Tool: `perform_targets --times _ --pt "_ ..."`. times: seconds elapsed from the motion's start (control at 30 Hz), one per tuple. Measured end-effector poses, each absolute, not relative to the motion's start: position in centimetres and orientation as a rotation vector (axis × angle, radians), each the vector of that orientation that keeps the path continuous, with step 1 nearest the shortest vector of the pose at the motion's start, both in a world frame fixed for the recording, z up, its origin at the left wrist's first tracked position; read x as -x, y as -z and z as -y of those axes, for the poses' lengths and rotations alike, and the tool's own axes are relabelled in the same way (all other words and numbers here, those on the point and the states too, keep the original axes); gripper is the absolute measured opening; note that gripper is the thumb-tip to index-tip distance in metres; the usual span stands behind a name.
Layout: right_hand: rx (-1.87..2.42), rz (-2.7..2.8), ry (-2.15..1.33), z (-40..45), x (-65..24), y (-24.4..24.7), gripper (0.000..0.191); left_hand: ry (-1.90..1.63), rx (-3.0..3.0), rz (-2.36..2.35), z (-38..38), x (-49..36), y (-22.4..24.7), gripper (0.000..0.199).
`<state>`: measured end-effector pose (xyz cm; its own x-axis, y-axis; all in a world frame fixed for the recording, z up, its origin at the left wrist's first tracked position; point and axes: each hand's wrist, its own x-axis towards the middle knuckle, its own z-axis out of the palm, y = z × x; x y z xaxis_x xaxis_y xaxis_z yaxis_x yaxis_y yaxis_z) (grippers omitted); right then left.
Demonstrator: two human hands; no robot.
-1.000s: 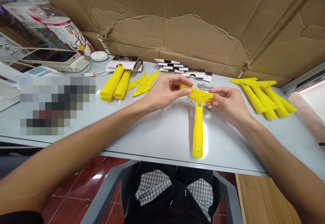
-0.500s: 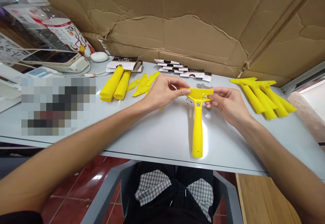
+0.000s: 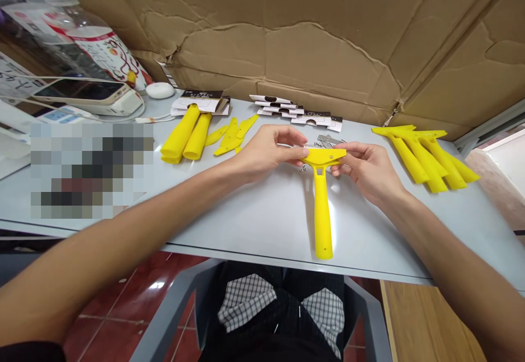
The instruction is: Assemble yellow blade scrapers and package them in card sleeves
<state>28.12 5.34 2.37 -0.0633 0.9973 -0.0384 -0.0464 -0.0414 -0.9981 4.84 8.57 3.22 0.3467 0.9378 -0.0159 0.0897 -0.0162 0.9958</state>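
Observation:
A yellow T-shaped handle hangs between my hands over the table, its grip pointing toward me. A flat yellow plate lies along its head. My left hand pinches the left end of the head. At the right end, the fingers of my right hand are closed on the same piece. Small metal nuts lie on the table just behind the handle, partly hidden. Metal pieces rest beyond the head, between my hands.
Yellow handles with cards and loose yellow plates lie to the left. Folded cards sit by the cardboard. More yellow handles are at right. A phone and bottle stand at left.
The yellow plate now sits closer against the handle's head. The handle's grip has swung slightly right and toward me, and the fingers of my left hand have shifted on its end.

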Motion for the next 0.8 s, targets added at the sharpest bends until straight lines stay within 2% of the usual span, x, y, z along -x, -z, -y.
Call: perform_targets --times 0.27,0.57,0.8 --pt "1.129 1.181 -1.36 -5.38 -28.04 -2.81 0.031 -0.973 -1.449 -1.031 -8.58 -4.92 -2.96 0.026" --pt "1.094 1.191 -1.409 -5.16 -28.04 -3.21 0.03 -0.996 -1.395 -1.016 -8.41 -5.11 -3.02 0.024" --pt "1.153 1.174 -1.429 -5.3 -28.15 -2.91 0.039 -0.984 -1.402 -1.073 -8.18 -5.27 -3.41 0.022"
